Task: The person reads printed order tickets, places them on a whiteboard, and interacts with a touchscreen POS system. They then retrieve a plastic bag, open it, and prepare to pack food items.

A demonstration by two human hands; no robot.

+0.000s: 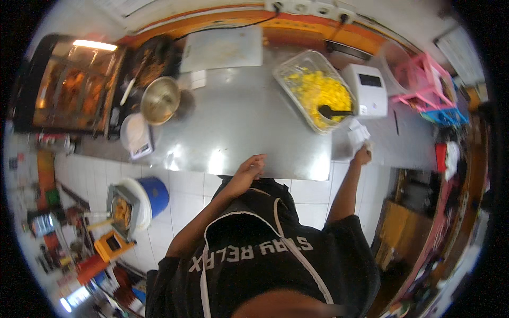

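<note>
Over the front edge of the steel table (246, 119), my left hand (249, 170) hovers with loosely bent fingers and nothing clearly in them. My right hand (362, 156) is at the table's right part, its fingers curled around a small pale thing (369, 146) too blurred to name. Just beyond it lies crumpled white paper (358, 132). A clear rectangular tray (292, 98) of yellow diced food (324, 91) stands at the back right, with a black spoon (328, 111) resting in it. Beside the tray is a white device (368, 90) with a dark display.
At left stand a lit glass-fronted oven (75, 85), a dark pan (153, 59), a metal bowl (160, 100) and a small scale (142, 148). A white cutting board (222, 47) lies at the back. Pink baskets (427, 85) stand right. A blue bucket (155, 198) is on the floor.
</note>
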